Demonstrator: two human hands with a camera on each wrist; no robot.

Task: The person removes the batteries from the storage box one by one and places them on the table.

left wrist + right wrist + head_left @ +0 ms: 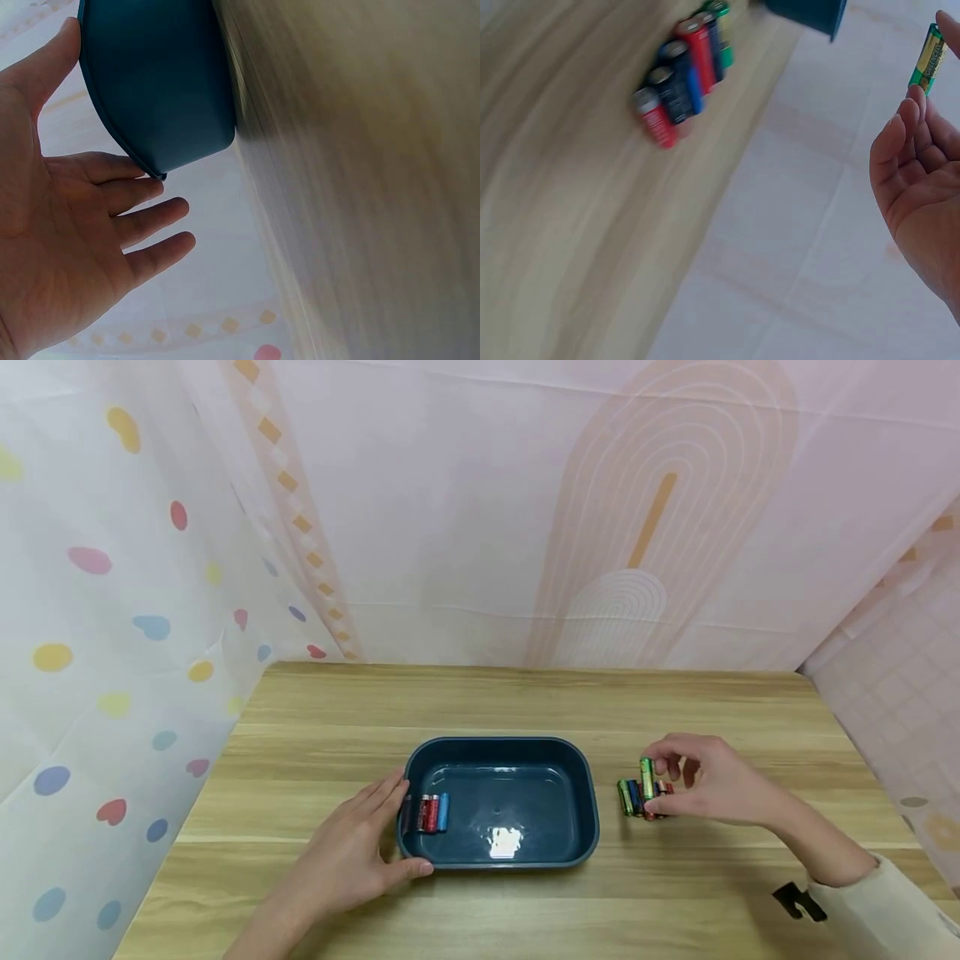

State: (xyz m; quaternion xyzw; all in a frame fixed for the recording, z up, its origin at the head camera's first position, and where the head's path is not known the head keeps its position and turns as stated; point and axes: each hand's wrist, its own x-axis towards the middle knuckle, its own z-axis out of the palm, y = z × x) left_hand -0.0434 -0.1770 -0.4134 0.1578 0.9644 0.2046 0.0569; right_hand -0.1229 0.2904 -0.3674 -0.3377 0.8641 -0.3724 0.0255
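**One battery up, a small row in, six on the bench**

And the right-hand grip (705, 781) has a green-and-yellow battery (647, 777) pinched end to end between thumb and fingers, clear of the bench (525, 702) and not yet over the tub (495, 802)! Across the way, the left-hand grip (352, 852) clasps nothing, fingers stretched out and touching the tub's rim at its left end.

Now the tally: batteries in the tub (432, 814), three plain to see against the left wall, maybe a dark fourth. Outside, six loose batteries (682, 71) lie side by side, just right of the tub. Under halfway, I'd judge!
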